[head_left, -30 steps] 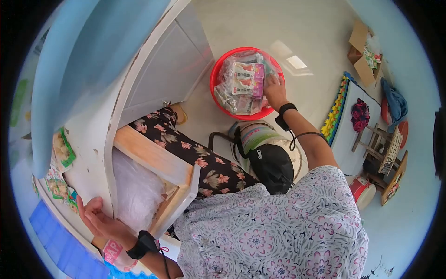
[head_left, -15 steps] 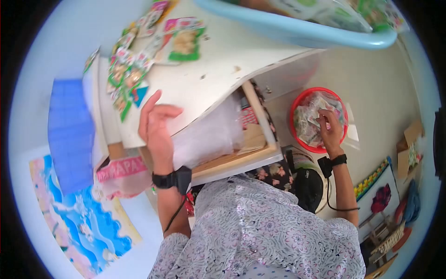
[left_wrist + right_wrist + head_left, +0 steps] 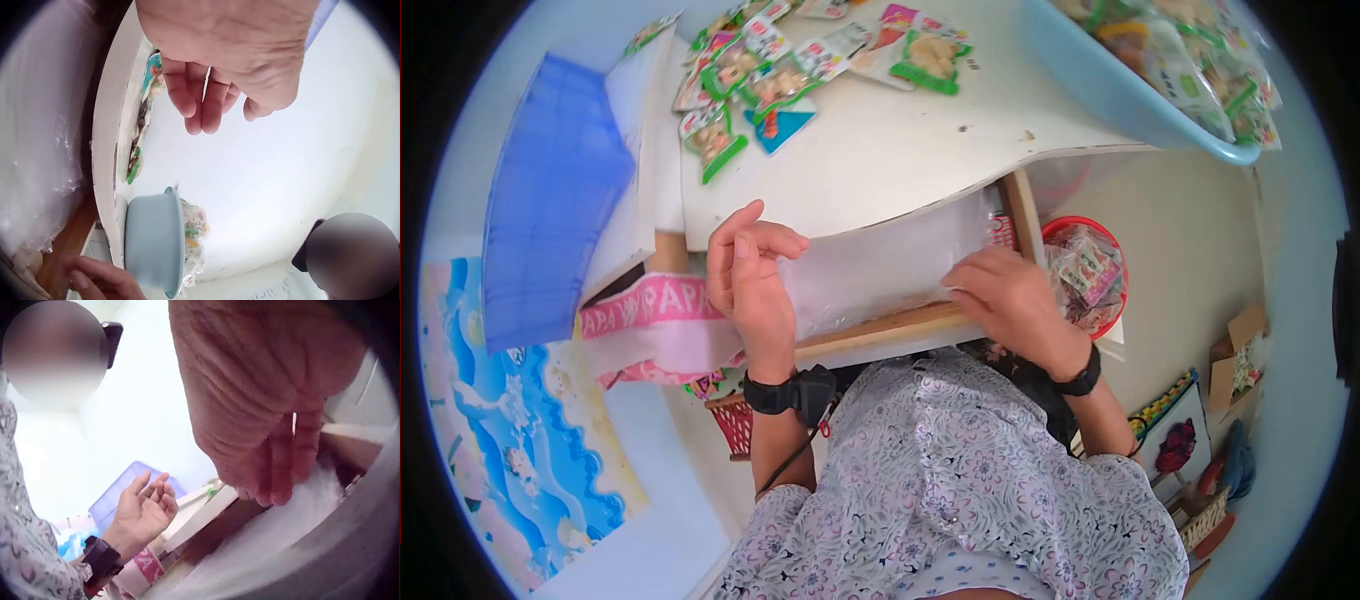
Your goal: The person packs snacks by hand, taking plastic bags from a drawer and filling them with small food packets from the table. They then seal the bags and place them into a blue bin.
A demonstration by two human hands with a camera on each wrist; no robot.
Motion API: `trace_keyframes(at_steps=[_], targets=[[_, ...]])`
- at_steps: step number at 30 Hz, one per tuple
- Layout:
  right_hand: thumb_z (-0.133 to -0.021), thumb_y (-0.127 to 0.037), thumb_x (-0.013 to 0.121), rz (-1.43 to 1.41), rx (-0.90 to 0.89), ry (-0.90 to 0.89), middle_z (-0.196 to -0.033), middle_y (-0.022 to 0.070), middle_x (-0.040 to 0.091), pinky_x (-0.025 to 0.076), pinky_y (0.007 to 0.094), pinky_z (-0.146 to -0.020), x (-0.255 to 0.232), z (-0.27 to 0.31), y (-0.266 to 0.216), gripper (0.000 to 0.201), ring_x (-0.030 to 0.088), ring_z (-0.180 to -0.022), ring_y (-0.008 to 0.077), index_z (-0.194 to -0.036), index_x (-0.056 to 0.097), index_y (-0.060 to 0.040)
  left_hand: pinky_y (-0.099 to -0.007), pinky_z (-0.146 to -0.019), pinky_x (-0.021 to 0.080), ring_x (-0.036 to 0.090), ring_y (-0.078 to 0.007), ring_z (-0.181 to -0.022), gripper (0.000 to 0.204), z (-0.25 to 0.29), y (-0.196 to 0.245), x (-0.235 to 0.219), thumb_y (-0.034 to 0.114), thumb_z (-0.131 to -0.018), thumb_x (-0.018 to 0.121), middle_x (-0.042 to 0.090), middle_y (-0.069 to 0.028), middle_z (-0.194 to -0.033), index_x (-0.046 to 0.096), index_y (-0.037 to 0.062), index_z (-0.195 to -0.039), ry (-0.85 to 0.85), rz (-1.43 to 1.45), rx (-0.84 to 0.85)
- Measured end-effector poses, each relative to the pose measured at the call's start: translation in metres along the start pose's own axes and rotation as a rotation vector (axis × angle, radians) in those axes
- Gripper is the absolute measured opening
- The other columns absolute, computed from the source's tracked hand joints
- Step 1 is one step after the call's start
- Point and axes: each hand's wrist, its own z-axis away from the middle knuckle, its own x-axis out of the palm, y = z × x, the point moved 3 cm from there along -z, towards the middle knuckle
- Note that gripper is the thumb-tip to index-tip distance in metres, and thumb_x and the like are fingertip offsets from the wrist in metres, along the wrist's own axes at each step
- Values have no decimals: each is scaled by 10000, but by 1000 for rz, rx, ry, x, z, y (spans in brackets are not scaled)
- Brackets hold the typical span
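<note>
Plastic bags (image 3: 880, 270) lie stacked in the open drawer (image 3: 900, 325) under the white tabletop (image 3: 880, 160). Her right hand (image 3: 1005, 300) rests on them, fingers (image 3: 970, 275) straight and together; her left hand (image 3: 750, 275) hovers at the left end, fingers loosely curled, holding nothing.

Both hands at the table's front edge, right hand (image 3: 1012, 300) on clear plastic sheet (image 3: 880, 270), left hand (image 3: 750, 275) beside it, fingers loose
</note>
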Motion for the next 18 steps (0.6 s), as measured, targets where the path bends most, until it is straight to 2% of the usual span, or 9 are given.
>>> trace_keyframes(at_steps=[3, 6, 9, 12, 15, 18], targets=[[-762, -53, 656, 48, -98, -83, -851, 85, 631, 541, 412, -686, 45, -26, -26, 129, 636, -832, 300, -889, 643, -65, -381, -770, 512, 600, -225, -766, 346, 14, 15, -22, 185, -1074, 469, 628, -119, -788, 574, -84, -1265, 119, -96, 22], [-752, -64, 661, 115, -167, -165, -881, 79, 635, 549, 395, -684, 80, -49, -50, 160, 644, -832, 290, -912, 649, -67, -382, -773, 516, 609, -228, -761, 324, 30, 25, -44, 160, -1060, 474, 630, -119, -775, 584, -73, -1256, 144, -144, 54], [-739, -73, 671, 140, -171, -195, -897, 74, 634, 554, 391, -658, 107, -67, -70, 179, 647, -833, 270, -917, 647, -72, -379, -782, 519, 617, -226, -761, 309, 47, 26, -58, 138, -1047, 478, 633, -118, -770, 587, -68, -1250, 172, -158, 16], [-752, -96, 747, 249, -83, -459, -1039, 101, 625, 576, 409, -718, 133, -73, -70, 376, 669, -979, 285, -1107, 625, -63, -375, -786, 522, 620, -223, -765, 301, 58, 26, -70, 127, -1040, 483, 635, -115, -776, 590, -65, -1245, 188, -194, -17], [-745, -55, 671, 334, -115, -417, -921, 94, 652, 569, 406, -626, 152, -72, -61, 181, 688, -849, 277, -925, 668, -78, -360, -789, 525, 615, -199, -765, 267, 63, 22, -79, 75, -1041, 484, 632, -103, -790, 596, -63, -1240, 223, -171, -65], [-746, -54, 678, 360, -57, -521, -917, 100, 662, 579, 412, -642, 160, -69, -48, 164, 706, -840, 294, -907, 683, -86, -351, -785, 527, 609, -183, -763, 252, 65, 19, -84, 56, -1044, 485, 626, -93, -794, 603, -59, -1234, 255, -185, -113]])
